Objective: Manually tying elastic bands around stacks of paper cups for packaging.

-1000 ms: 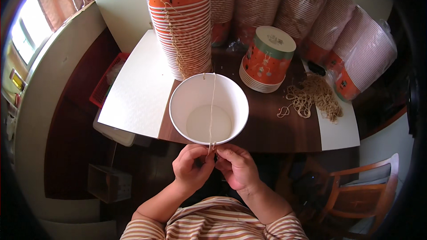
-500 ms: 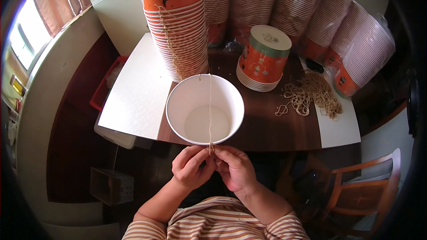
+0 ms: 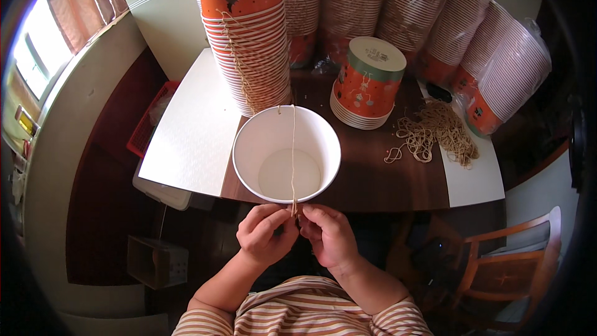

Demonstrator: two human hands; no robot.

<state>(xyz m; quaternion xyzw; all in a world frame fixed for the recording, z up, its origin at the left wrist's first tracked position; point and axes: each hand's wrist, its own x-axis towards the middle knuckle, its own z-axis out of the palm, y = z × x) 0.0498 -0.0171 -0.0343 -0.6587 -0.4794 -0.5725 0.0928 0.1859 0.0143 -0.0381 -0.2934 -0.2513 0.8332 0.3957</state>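
A paper bucket (image 3: 254,160), white inside, stands at the table's front edge with its mouth tilted toward me. One thin beige cord (image 3: 294,149) runs from its far rim across the opening to the near rim. There my left hand (image 3: 266,230) and my right hand (image 3: 331,231) meet, thumbs and fingertips pinching the gathered cord just below the rim. The fingers of both hands are closed on it. Part of the bunched cord and the bucket's near outer side are hidden by my fingers.
Behind the bucket rises a tall stack of orange buckets (image 3: 258,56) with cord loops hanging down it. Upside-down buckets (image 3: 371,90) stand right of it, beside a heap of loose cords (image 3: 435,134). Wrapped bucket stacks (image 3: 507,65) line the back. A wooden chair (image 3: 507,267) is at lower right.
My two hands have drawn very slightly apart at the near rim, and the bunched cord between them has shifted a little. The bucket stays in place.
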